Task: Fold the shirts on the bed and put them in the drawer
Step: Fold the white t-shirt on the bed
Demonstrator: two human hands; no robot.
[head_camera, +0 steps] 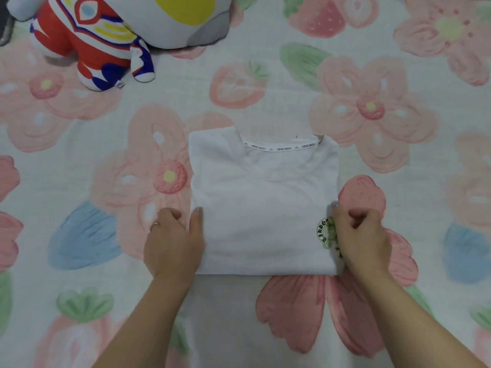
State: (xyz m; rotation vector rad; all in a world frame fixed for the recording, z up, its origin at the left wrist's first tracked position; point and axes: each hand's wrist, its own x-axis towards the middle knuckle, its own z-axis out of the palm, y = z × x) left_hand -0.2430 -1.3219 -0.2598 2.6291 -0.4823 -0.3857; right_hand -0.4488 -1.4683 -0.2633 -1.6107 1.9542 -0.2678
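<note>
A white shirt [263, 208] lies folded into a neat rectangle in the middle of the bed, collar tape at the far edge and a small green round logo near its right side. My left hand [174, 240] grips the shirt's left edge, thumb on top and fingers curled beside it. My right hand [358, 240] grips the right edge next to the logo, fingers curled under the fabric. The drawer is not in view.
The bed is covered by a sheet [372, 107] printed with pink flowers and strawberries. A red, white and blue plush toy [90, 41] lies at the far left, beside a round grey and yellow cushion [183, 19].
</note>
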